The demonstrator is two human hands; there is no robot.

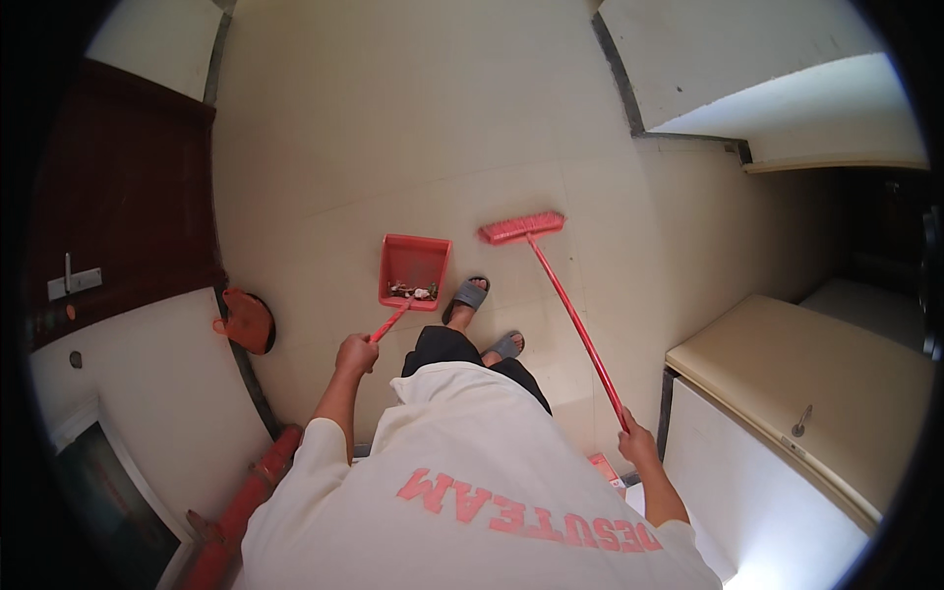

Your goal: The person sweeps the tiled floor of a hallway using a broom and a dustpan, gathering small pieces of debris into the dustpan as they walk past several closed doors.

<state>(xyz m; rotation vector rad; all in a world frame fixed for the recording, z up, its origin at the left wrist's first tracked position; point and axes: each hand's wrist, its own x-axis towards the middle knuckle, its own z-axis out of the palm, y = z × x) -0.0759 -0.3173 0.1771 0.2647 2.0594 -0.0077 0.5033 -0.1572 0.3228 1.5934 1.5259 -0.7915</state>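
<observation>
My left hand (358, 353) is closed around the short red handle of a dustpan. The red plastic dustpan (417, 258) is in front of my feet to the left, with small light and dark debris gathered near its handle end. In my right hand (636, 440) is the upper end of a long red broom handle. The broom head (522, 228), red with pink-red bristles, is at the floor to the right of the dustpan, apart from it. Between the two hands are my feet in grey slide sandals (472, 293).
Light tiled floor (413, 133) spreads ahead. At the left, an orange plastic bag (247, 321) in a dark round container stands beside a dark red door (133, 184). A red pipe (276, 457) runs lower left. A beige door (782, 369) stands at the right, with a dark opening beyond.
</observation>
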